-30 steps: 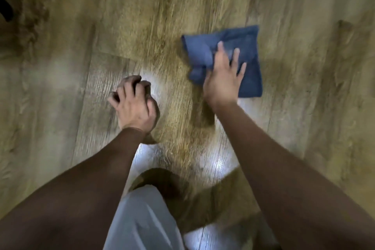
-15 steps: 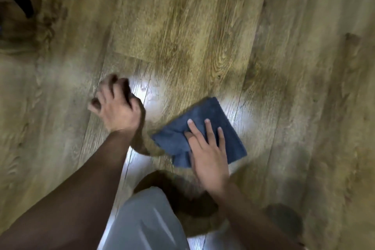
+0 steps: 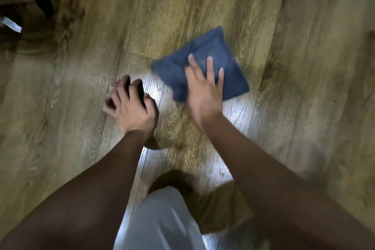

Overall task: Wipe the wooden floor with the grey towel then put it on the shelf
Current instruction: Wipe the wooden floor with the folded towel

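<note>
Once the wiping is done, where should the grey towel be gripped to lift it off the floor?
Probably the far corner of the grey towel, from above. It lies folded flat under the right hand, whose straight fingers cover the near part; that corner is bare, so a pinch grip fits there.

One towel [image 3: 205,61], two hands [image 3: 204,92], one floor [image 3: 304,67]
</note>
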Motion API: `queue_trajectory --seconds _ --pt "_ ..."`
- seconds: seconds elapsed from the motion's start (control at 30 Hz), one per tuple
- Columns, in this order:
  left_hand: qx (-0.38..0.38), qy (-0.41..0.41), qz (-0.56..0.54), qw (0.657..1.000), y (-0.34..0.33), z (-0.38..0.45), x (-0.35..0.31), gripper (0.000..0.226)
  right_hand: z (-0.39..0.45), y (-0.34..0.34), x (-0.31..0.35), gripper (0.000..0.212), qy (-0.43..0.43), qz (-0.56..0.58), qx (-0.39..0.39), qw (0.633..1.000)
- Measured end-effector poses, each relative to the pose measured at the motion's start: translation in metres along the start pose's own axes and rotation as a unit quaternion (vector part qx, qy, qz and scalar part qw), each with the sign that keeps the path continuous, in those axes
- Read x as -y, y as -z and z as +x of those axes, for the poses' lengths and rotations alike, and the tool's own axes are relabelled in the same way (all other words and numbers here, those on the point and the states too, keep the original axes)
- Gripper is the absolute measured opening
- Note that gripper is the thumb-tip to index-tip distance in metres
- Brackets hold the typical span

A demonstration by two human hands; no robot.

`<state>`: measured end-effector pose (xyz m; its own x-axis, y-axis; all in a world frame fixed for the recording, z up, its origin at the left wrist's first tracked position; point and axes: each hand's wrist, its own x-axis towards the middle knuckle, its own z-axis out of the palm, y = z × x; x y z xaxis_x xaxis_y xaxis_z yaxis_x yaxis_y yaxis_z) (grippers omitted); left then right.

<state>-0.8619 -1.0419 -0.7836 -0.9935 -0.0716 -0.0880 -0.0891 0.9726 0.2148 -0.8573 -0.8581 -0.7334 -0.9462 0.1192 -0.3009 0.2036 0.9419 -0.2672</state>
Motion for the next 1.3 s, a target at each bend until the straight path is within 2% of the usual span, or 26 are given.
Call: queue_trajectory --seconds 0.13,0.27,0.4,0.53,0.63,0.7,0.77,0.83,0.93,1.0,1.07,1.17,1.23,1.3 --pt "0.0 0.017 -0.012 1.0 0.001 0.0 0.001 0.049 -0.105 -0.029 -0.002 0.062 0.1 -0.041 0.071 0.992" --pt "-0.028 -0.008 -0.038 0.999 0.005 0.0 0.004 0.042 -0.15 -0.036 -0.019 0.054 0.168 -0.079 0.125 0.975" --pt "-0.056 -0.011 -0.103 0.993 0.005 0.002 0.011 0.042 -0.105 -0.023 -0.01 0.055 0.134 -0.06 0.088 0.985" --pt "-0.086 0.016 -0.211 0.974 0.008 0.002 0.011 0.05 -0.011 -0.009 0.022 0.048 0.055 -0.052 0.024 0.997" --pt "-0.084 0.037 -0.29 0.953 0.016 0.0 0.009 0.053 0.054 0.001 0.049 0.06 -0.011 -0.023 0.012 1.0" --pt "-0.079 0.061 -0.323 0.941 0.02 0.002 0.004 0.048 0.066 0.001 0.059 0.065 -0.012 -0.017 0.017 1.0" --pt "-0.09 0.092 -0.333 0.934 0.023 0.004 0.0 0.047 0.048 -0.004 0.058 0.063 0.031 -0.029 0.018 0.999" --pt "-0.122 0.105 -0.36 0.919 0.026 0.005 0.0 0.052 0.009 -0.014 0.05 0.062 0.119 -0.083 0.025 0.989" --pt "-0.116 0.061 -0.38 0.915 0.022 0.005 0.007 0.053 -0.055 -0.032 0.028 0.055 0.184 -0.105 0.038 0.976" --pt "-0.087 0.041 -0.363 0.927 0.021 0.003 0.011 0.055 -0.092 -0.038 0.009 0.055 0.185 -0.1 0.04 0.977" --pt "-0.063 0.025 -0.29 0.955 0.021 0.001 0.011 0.053 -0.117 -0.037 -0.014 0.061 0.195 -0.105 0.058 0.973" --pt "-0.035 -0.021 -0.205 0.978 0.018 -0.001 0.008 0.044 -0.122 -0.021 -0.058 0.059 0.19 -0.102 0.05 0.975" --pt "-0.015 -0.057 -0.161 0.985 0.014 -0.003 0.005 0.037 -0.109 -0.008 -0.099 0.059 0.116 -0.096 0.019 0.988" --pt "-0.014 -0.1 -0.135 0.986 0.011 -0.007 -0.003 0.032 -0.09 0.009 -0.145 0.06 -0.009 -0.05 -0.018 0.999"
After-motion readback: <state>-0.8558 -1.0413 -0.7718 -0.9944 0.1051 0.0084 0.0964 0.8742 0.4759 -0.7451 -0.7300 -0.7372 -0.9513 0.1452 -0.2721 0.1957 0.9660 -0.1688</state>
